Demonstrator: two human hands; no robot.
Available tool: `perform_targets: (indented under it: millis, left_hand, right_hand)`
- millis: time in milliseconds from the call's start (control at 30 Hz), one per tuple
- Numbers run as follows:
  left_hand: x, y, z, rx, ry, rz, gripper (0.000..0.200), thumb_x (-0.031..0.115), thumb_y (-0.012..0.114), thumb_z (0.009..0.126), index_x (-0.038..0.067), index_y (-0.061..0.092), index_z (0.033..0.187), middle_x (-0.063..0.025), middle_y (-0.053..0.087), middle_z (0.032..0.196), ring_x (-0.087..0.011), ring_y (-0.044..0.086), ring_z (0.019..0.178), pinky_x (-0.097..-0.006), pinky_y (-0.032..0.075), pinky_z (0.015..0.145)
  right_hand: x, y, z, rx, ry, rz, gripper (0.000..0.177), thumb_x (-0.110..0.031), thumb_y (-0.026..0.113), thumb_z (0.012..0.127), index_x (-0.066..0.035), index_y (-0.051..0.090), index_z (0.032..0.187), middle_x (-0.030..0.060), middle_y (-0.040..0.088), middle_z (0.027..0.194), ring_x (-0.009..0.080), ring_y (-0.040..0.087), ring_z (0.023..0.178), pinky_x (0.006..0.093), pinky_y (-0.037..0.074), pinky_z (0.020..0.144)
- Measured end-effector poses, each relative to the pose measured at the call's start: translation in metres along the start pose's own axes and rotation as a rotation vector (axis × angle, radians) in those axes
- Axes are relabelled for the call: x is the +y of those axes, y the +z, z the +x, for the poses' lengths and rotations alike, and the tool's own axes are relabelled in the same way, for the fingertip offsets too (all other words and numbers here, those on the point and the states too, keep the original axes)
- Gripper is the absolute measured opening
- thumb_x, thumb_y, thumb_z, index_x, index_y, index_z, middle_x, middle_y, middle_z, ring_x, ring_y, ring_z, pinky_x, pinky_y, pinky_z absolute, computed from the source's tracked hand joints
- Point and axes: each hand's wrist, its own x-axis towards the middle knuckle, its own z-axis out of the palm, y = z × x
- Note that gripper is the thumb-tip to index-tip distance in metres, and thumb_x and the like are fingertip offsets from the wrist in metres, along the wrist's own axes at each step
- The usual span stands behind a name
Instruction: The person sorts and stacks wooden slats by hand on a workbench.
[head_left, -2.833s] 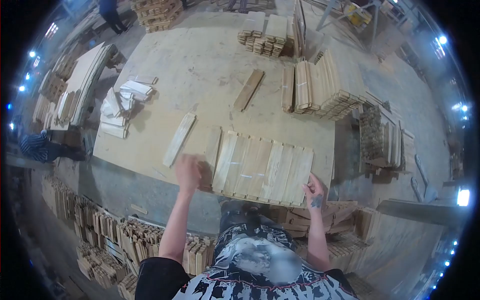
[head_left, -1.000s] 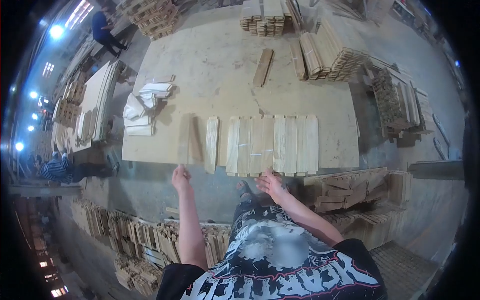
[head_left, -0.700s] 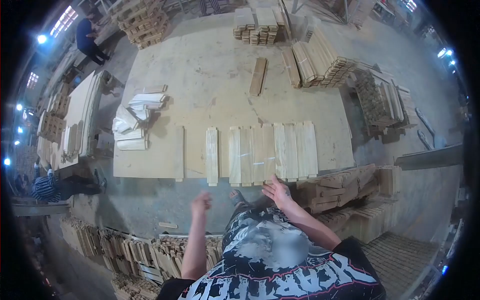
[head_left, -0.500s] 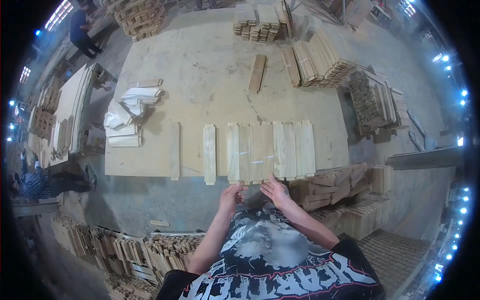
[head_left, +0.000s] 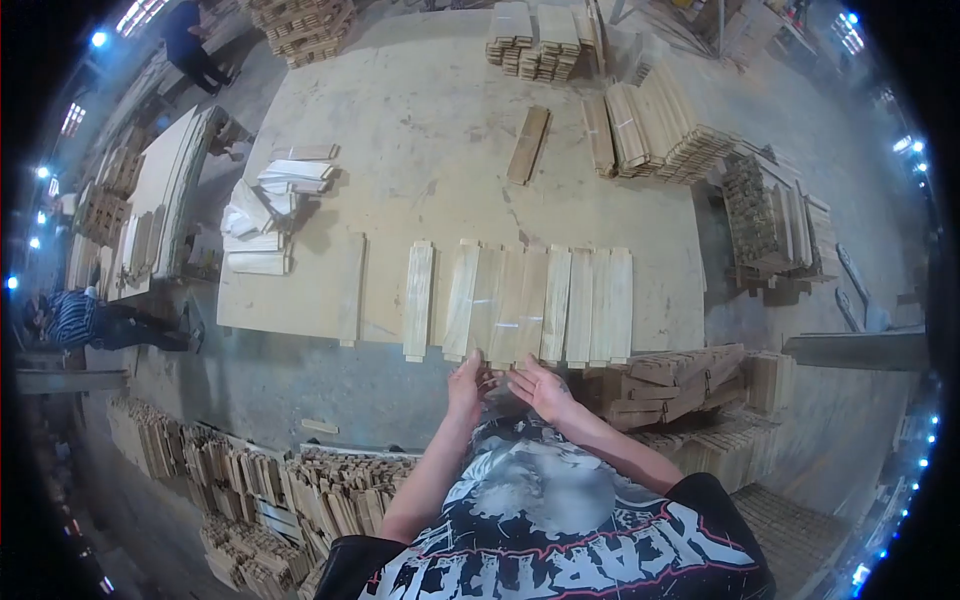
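A row of pale slats with tongued ends lies side by side along the table's near edge, with light streaks across the middle ones. My left hand is at the near ends of the left slats, thumb up against them and fingers apart below the edge. Beside it, my right hand has its thumb at the end of a middle slat and its fingers stretched out leftward. Neither hand is visibly wrapped round a slat. The leftmost slat of the row lies slightly tilted. A separate slat sits left of the row.
On the large table are another slat, white-wrapped bundles, a brown board and stacked boards. More wood piles stand near my right side and behind left. Two people are at the left.
My left hand has moved up to the slat ends, and my right hand has shifted slightly down and left. The left slats of the row now slant, their near ends further left. The camera view has shifted.
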Motion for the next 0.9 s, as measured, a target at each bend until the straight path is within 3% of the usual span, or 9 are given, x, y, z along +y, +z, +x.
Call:
perform_targets:
  millis: [200, 300, 500, 733, 900]
  left_hand:
    - [0.031, 0.013, -0.026, 0.001, 0.027, 0.088, 0.026, 0.029, 0.068, 0.098, 0.004, 0.068, 0.101, -0.0092, 0.071, 0.089, -0.0173, 0.069, 0.071, -0.0301, 0.056, 0.063]
    - [0.040, 0.014, -0.023, -0.011, -0.002, 0.106, 0.023, 0.026, 0.070, 0.096, 0.003, 0.068, 0.099, -0.0080, 0.070, 0.081, -0.0182, 0.068, 0.067, -0.0310, 0.055, 0.062]
    - [0.055, 0.014, -0.018, -0.070, -0.066, 0.176, 0.020, 0.023, 0.074, 0.093, 0.003, 0.069, 0.093, -0.0061, 0.068, 0.075, -0.0164, 0.066, 0.064, -0.0288, 0.054, 0.061]
    - [0.066, 0.014, -0.018, -0.130, 0.045, 0.173, 0.018, 0.021, 0.076, 0.092, 0.004, 0.069, 0.088, -0.0062, 0.069, 0.076, -0.0150, 0.065, 0.064, -0.0283, 0.052, 0.062]
    - [0.105, -0.018, -0.034, -0.082, 0.167, 0.162, 0.015, 0.016, 0.075, 0.092, 0.001, 0.072, 0.092, -0.0065, 0.072, 0.079, -0.0131, 0.067, 0.067, -0.0270, 0.053, 0.063]
  right_hand:
    - [-0.015, 0.017, -0.034, -0.074, 0.052, -0.008, 0.055, -0.043, 0.062, 0.100, -0.004, 0.048, 0.138, 0.0167, 0.052, 0.146, 0.0247, 0.052, 0.135, 0.0415, 0.046, 0.110]
    - [-0.023, 0.027, -0.042, -0.063, 0.029, -0.091, 0.053, -0.044, 0.062, 0.100, -0.005, 0.052, 0.134, 0.0159, 0.060, 0.138, 0.0231, 0.059, 0.126, 0.0386, 0.050, 0.104]
    - [-0.033, 0.041, -0.035, 0.014, -0.031, -0.306, 0.045, -0.043, 0.067, 0.097, -0.006, 0.062, 0.122, 0.0107, 0.073, 0.111, 0.0160, 0.069, 0.092, 0.0302, 0.055, 0.081]
    - [-0.023, 0.055, -0.029, 0.152, -0.200, -0.367, 0.035, -0.036, 0.074, 0.093, -0.005, 0.065, 0.107, 0.0058, 0.070, 0.096, 0.0150, 0.069, 0.085, 0.0265, 0.053, 0.075]
    - [-0.009, 0.114, -0.033, 0.130, -0.302, -0.498, 0.035, -0.037, 0.073, 0.094, -0.003, 0.068, 0.102, 0.0057, 0.070, 0.093, 0.0140, 0.068, 0.085, 0.0282, 0.053, 0.076]
